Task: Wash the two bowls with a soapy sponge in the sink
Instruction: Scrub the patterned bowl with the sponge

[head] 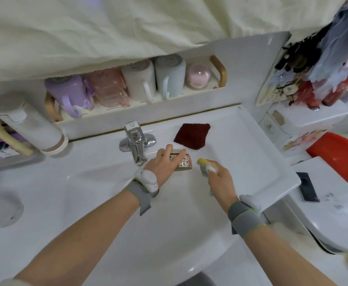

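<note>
The left hand lies over a patterned bowl at the back edge of the sink, just right of the tap. Its fingers spread across the bowl's top and rim, pinning or lifting it; whether they grasp it or merely rest on it I cannot tell. Only this one bowl shows; the second is not visible.

The right hand is closed around a yellow sponge, foam showing at the fingertips, held just right of the bowl with its free end aimed toward it. That suits a scrub: one hand steadies, the other brings the soap.

Beyond the left fingers, a dark red cloth lies on the sink ledge, apart from both hands.
</note>
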`<state>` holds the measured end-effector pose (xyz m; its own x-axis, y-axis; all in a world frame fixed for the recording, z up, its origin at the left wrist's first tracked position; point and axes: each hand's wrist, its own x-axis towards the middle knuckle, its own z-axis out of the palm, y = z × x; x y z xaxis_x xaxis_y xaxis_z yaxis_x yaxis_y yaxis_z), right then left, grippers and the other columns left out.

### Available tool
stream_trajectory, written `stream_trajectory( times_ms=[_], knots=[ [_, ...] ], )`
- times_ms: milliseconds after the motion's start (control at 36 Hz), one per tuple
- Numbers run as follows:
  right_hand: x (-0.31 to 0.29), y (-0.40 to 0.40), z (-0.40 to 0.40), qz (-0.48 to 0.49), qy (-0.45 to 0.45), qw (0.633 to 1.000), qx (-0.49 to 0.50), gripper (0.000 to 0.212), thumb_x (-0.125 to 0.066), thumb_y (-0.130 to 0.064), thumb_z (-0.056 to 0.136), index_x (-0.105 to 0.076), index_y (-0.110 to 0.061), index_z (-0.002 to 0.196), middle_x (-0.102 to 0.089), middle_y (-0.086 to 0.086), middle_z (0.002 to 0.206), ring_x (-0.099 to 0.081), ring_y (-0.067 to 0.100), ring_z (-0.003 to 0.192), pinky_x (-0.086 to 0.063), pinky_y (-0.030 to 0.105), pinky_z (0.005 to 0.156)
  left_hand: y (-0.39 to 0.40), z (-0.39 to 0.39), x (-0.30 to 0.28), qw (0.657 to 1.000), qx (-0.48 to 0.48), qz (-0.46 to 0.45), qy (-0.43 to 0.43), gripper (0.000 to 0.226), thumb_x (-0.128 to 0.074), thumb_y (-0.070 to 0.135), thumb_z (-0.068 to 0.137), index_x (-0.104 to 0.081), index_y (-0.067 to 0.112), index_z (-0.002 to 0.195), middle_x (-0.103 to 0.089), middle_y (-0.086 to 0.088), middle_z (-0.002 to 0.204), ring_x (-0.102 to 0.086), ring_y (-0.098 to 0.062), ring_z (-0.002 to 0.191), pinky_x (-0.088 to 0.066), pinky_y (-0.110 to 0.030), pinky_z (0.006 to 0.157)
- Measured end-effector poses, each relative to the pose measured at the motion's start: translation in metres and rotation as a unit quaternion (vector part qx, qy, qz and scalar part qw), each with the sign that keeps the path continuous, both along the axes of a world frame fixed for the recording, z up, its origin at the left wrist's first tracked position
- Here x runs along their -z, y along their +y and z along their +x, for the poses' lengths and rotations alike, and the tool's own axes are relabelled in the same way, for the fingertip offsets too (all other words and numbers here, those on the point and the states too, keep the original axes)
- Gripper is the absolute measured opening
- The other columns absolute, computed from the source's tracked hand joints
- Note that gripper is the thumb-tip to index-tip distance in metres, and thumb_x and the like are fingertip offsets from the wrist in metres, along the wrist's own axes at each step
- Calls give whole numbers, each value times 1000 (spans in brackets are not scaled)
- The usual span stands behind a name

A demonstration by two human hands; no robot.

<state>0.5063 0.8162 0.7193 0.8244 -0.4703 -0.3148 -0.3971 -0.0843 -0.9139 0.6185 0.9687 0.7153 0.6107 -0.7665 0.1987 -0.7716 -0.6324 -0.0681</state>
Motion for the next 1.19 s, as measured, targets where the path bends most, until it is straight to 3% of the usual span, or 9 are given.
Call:
stream_trajectory(
  times_ms=[167, 250, 306, 417, 472, 750, 889, 1056, 1194],
  knots=[
    [-7, 3, 3, -23, -25, 999, 3, 41, -39, -52, 89, -61, -32, 118, -63, -8, 120, -53, 14, 97, -44, 34, 86, -7, 2, -18, 997, 48, 37, -42, 73, -49, -13, 57, -51, 15, 125, -58, -23, 111, -61, -41, 96, -46, -26, 38],
    [-11, 6, 3, -75, -74, 994, 1, 33, -39, -36, 100, -58, -28, 126, -60, -15, 123, -53, 9, 117, -39, 27, 101, -10, -1, -25, 987, -57, -9, 152, 67, -43, -6, 82, -27, 22, 140, -36, -17, 133, -48, -35, 106, -52, -37, 66],
    [-15, 9, 1, -115, -122, 986, -19, 35, -37, -32, 102, -54, -28, 132, -56, -20, 130, -48, 1, 124, -35, 22, 105, -10, -1, -35, 908, -205, -130, 342, 56, -40, -2, 89, -31, 25, 137, -37, -11, 128, -50, -30, 93, -53, -35, 62],
    [-17, 12, 2, -229, -163, 953, -111, 47, -29, -44, 98, -47, -27, 138, -50, -16, 138, -43, 2, 128, -31, 19, 106, 9, -1, -40, 582, -343, -395, 622, 37, -37, 5, 93, -48, 24, 124, -46, -5, 120, -54, -26, 89, -59, -39, 52],
    [-18, 17, 3, -284, -196, 927, -150, 48, -32, -41, 96, -51, -19, 135, -53, -7, 136, -43, 9, 128, -31, 21, 106, 15, -10, -39, 521, -351, -441, 641, 21, -43, 24, 96, -53, 26, 113, -50, -10, 120, -54, -22, 83, -55, -28, 48],
    [-43, 66, 26, -276, -46, 879, -387, 24, -45, -16, 92, -65, -5, 82, -66, 10, 84, -58, 29, 78, -49, 37, 72, 33, -35, -36, 632, -325, -400, 578, 33, -34, 36, 99, -51, 18, 121, -57, -12, 102, -58, -26, 74, -54, -32, 46],
    [-44, 33, 39, -589, -10, 611, -529, 31, -41, -8, 82, -64, -20, 101, -61, -1, 109, -58, 22, 97, -36, 30, 82, 47, -32, -43, 636, -306, -361, 610, 35, -33, 44, 99, -49, 23, 121, -53, -11, 117, -60, -23, 62, -52, -28, 42],
    [-60, 73, 43, -418, -17, 761, -496, 23, -43, -16, 90, -62, -24, 80, -63, 2, 86, -56, 24, 83, -42, 33, 73, 55, -25, -45, 641, -305, -354, 609, 35, -33, 37, 100, -49, 16, 123, -58, -12, 107, -64, -27, 74, -59, -40, 56],
    [-59, 53, 43, -539, 26, 652, -533, 22, -39, -25, 95, -53, -15, 82, -60, 5, 83, -52, 30, 75, -34, 31, 66, 64, -31, -41, 637, -301, -328, 629, 35, -36, 44, 96, -54, 23, 117, -62, -17, 99, -60, -20, 46, -55, -31, 45]
  ],
)
